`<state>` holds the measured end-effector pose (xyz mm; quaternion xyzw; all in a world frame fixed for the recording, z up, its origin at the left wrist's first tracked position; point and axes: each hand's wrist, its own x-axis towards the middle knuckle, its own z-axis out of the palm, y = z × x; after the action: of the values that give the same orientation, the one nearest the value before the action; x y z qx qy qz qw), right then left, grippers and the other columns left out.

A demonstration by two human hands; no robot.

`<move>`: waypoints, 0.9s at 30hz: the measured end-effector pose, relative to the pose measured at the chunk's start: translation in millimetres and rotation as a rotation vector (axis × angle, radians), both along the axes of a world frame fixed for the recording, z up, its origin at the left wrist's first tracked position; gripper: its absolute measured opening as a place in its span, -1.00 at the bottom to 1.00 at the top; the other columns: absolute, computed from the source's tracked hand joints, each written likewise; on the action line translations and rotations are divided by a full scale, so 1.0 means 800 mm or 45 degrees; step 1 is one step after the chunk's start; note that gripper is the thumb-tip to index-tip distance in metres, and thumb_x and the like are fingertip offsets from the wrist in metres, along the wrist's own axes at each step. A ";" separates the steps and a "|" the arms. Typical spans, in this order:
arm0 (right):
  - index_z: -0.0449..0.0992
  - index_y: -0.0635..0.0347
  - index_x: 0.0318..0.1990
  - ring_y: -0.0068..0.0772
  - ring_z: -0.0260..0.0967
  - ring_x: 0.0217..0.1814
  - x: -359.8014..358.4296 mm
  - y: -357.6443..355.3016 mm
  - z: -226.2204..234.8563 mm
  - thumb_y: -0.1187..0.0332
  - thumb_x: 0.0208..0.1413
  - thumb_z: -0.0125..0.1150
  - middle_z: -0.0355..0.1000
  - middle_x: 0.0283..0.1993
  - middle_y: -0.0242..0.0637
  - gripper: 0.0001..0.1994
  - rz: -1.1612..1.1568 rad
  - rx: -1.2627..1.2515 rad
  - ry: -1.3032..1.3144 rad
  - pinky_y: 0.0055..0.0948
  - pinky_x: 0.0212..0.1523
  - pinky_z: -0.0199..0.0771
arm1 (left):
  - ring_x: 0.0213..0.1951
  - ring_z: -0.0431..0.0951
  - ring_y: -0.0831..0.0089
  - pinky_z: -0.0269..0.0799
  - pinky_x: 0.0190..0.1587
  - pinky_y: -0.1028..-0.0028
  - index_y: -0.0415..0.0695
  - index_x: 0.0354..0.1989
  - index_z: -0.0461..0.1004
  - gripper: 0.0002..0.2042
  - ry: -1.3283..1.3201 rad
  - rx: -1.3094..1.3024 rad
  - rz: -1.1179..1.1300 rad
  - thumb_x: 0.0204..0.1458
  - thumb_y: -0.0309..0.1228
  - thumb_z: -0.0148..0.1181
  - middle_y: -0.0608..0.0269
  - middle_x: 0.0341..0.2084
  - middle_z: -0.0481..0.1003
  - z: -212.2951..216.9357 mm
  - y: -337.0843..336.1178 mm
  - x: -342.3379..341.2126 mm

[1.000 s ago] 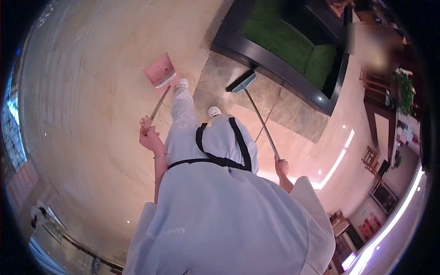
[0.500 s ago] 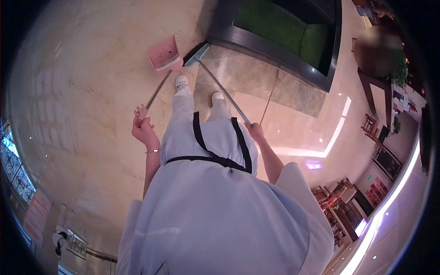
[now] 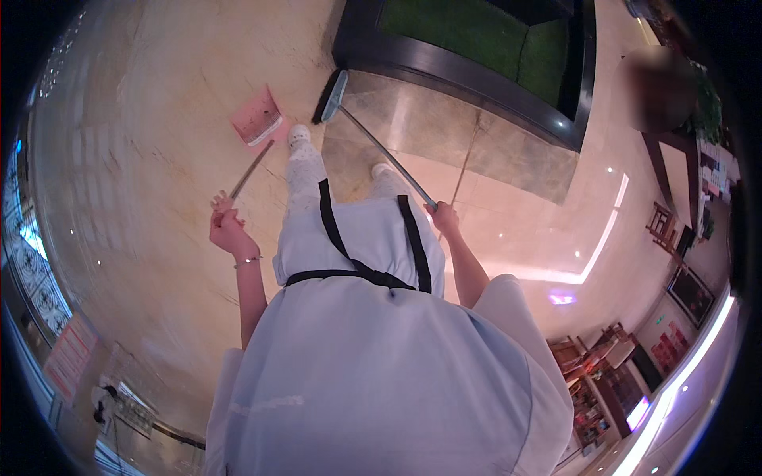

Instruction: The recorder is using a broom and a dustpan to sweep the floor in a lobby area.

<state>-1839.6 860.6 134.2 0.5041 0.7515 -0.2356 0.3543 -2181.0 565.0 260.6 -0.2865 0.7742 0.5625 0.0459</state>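
My left hand (image 3: 230,228) is closed on the handle of a pink dustpan (image 3: 252,113), with some fingers lifted away from the stick. Small dark specks lie in the pan, which stands on the floor just left of my front foot. My right hand (image 3: 443,217) grips the upper end of a broom's grey stick. The broom (image 3: 336,95) has a light blue head with dark bristles pointing left, toward the dustpan but apart from it. Its head rests on the floor beside the corner of a dark-framed structure.
The dark frame (image 3: 452,83) encloses green turf at the top. Grey stone slabs (image 3: 429,119) border it, and glossy beige floor (image 3: 143,198) spreads left. Wooden chairs (image 3: 663,226) stand far right. A person with a blurred head (image 3: 660,89) is at the upper right.
The dustpan and my left hand have shifted left and slightly down in view. The broom head has swung to a steeper angle, its bristles now farther from the pan.
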 end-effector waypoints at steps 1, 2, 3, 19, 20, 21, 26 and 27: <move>0.44 0.20 -0.39 -0.02 0.37 -0.25 0.029 0.024 -0.006 -0.16 -0.12 0.01 0.42 -0.35 -0.05 -0.48 -0.031 0.022 -0.011 -0.14 -0.27 0.36 | -0.69 0.21 0.69 0.08 -0.69 0.70 -0.24 -0.49 0.41 -0.81 0.016 0.000 0.077 -0.36 -0.65 -0.05 0.41 -0.65 0.36 0.000 0.012 0.015; 0.44 0.17 -0.42 0.00 0.36 -0.25 0.051 0.048 -0.004 -0.18 -0.14 0.01 0.42 -0.37 -0.06 -0.48 -0.056 0.043 -0.017 -0.12 -0.27 0.35 | -0.69 0.21 0.69 0.08 -0.69 0.70 -0.24 -0.49 0.41 -0.81 0.019 -0.005 0.091 -0.36 -0.65 -0.05 0.41 -0.65 0.36 0.002 0.021 0.034; 0.45 0.14 -0.39 -0.01 0.37 -0.24 0.081 0.074 0.005 -0.20 -0.14 0.00 0.42 -0.36 -0.06 -0.48 -0.083 -0.011 -0.038 -0.12 -0.25 0.35 | -0.68 0.21 0.69 0.07 -0.68 0.71 -0.23 -0.51 0.40 -0.82 0.005 -0.013 0.180 -0.36 -0.65 -0.06 0.41 -0.63 0.36 0.004 0.026 0.057; 0.44 0.32 -0.58 0.06 0.36 -0.43 0.324 0.183 0.105 -0.07 -0.07 0.02 0.38 -0.54 0.04 -0.49 0.152 0.298 -0.039 -0.12 -0.40 0.36 | -0.70 0.17 0.71 0.03 -0.70 0.74 -0.24 -0.50 0.41 -0.80 -0.132 0.094 0.413 -0.38 -0.66 -0.06 0.35 -0.60 0.38 0.029 0.040 0.277; 0.44 0.33 -0.58 0.06 0.36 -0.43 0.316 0.180 0.098 -0.07 -0.07 0.02 0.38 -0.54 0.05 -0.49 0.182 0.259 0.003 -0.12 -0.39 0.36 | -0.71 0.17 0.71 0.03 -0.70 0.74 -0.23 -0.51 0.41 -0.81 -0.111 0.126 0.460 -0.38 -0.66 -0.06 0.35 -0.61 0.38 0.038 0.044 0.294; 0.44 0.33 -0.57 0.07 0.36 -0.41 0.301 0.181 0.089 -0.07 -0.07 0.01 0.37 -0.53 0.06 -0.49 0.215 0.234 0.054 -0.12 -0.38 0.35 | -0.69 0.19 0.70 0.03 -0.69 0.73 -0.23 -0.47 0.42 -0.78 -0.131 0.136 0.501 -0.39 -0.66 -0.05 0.35 -0.59 0.38 0.046 0.049 0.307; 0.44 0.35 -0.51 0.08 0.35 -0.34 0.167 0.194 0.059 -0.07 -0.06 0.01 0.38 -0.46 0.10 -0.48 0.468 0.172 0.235 -0.11 -0.35 0.34 | -0.68 0.18 0.72 0.02 -0.69 0.73 -0.20 -0.43 0.44 -0.77 -0.140 0.168 0.510 -0.36 -0.63 -0.03 0.39 -0.57 0.39 0.039 0.024 0.405; 0.44 0.35 -0.50 0.08 0.35 -0.34 0.147 0.204 0.047 -0.08 -0.06 0.00 0.38 -0.46 0.09 -0.48 0.526 0.152 0.246 -0.11 -0.35 0.34 | -0.68 0.15 0.74 0.01 -0.68 0.73 -0.16 -0.39 0.46 -0.76 -0.150 0.165 0.496 -0.32 -0.61 -0.02 0.40 -0.55 0.41 0.040 0.031 0.418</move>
<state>-1722.4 1023.4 172.1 0.3348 0.8818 -0.1606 0.2909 -1846.6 589.7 292.3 -0.4596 0.6624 0.5917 -0.0001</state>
